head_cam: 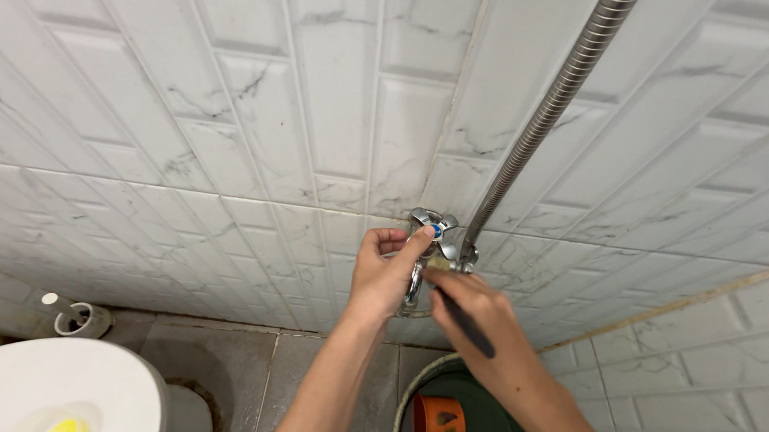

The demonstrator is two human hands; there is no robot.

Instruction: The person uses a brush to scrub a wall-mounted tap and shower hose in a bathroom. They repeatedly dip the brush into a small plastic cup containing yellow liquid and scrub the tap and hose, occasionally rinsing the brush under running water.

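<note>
Wall tap (435, 240), chrome w/ cross handle, sits on the white tiled wall (253, 118) approx. centre frame, just above the floor line; metal shower hose (551, 108) runs up and to the right from its body. Left hand (385, 271) is closed around the tap, thumb on the cross handle, fingers wrapped behind; right hand (477, 315) is pinched shut on a slim dark tool (467, 324), tip end at the tap body just below the handle; tool type cannot be told. Bucket (424, 385), dark green w/ an orange cup (438, 418) inside, stands directly below the tap; white toilet lid (67, 397) at lower left; toilet brush holder (81, 318) against the wall beyond it. Recommended technique, as judged: keep left hand steady on the handle so the tap does not turn while the tool works; hold tool square to the fitting, apply light force; avoid leaning on the hose joint; keep bucket under the work to catch drips or small parts.
</note>
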